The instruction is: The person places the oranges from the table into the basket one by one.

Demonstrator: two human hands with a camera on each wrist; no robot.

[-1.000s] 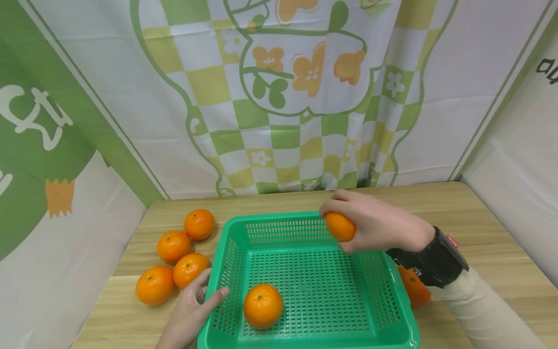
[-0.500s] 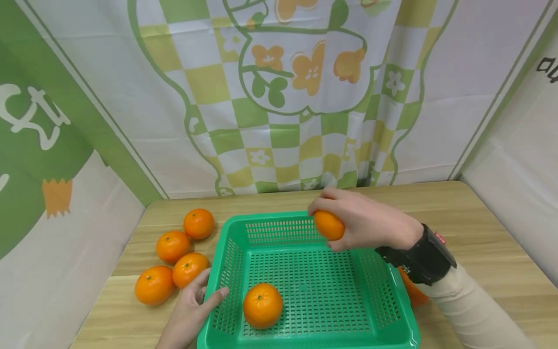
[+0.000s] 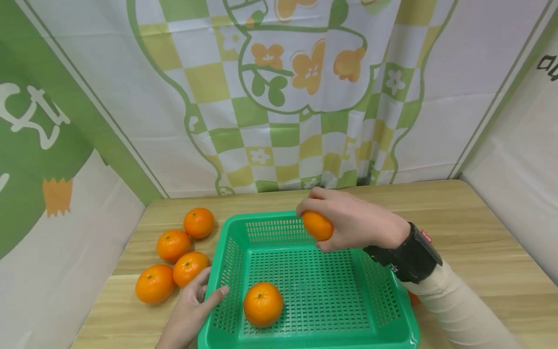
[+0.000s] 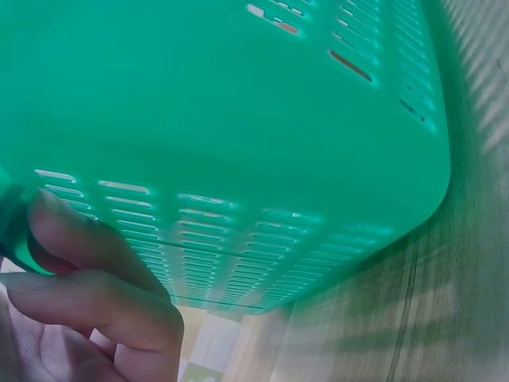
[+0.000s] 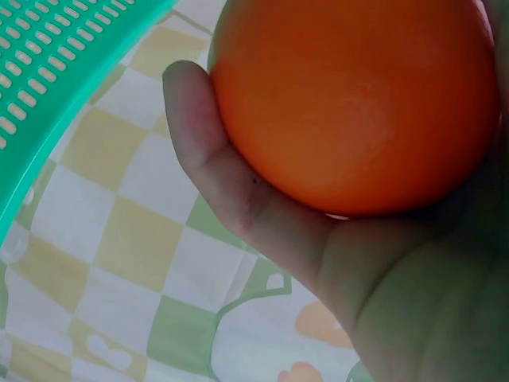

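Observation:
A green perforated plastic basket (image 3: pixel 305 334) stands on the wooden table, with one orange (image 3: pixel 263 304) lying inside toward its front left. My right hand (image 3: pixel 355 218) grips another orange (image 3: pixel 317 225) above the basket's back part. In the right wrist view the held orange (image 5: pixel 358 103) fills the palm, the thumb curled along it. My left hand (image 3: pixel 192 303) holds the basket's left rim, thumb over the edge and fingers outside. The left wrist view shows these curled fingers (image 4: pixel 119 310) against the basket's slotted wall (image 4: pixel 207 215).
Several oranges (image 3: pixel 173 246) sit on the table (image 3: pixel 117 310) left of the basket. Another orange (image 3: pixel 413 297) shows partly beyond its right wall, mostly hidden by the right sleeve. A patterned curtain (image 3: pixel 301 135) hangs behind the table.
My right hand has moved left over the basket, carrying its orange. The forearm now covers more of the orange on the right. The left hand and basket stay put.

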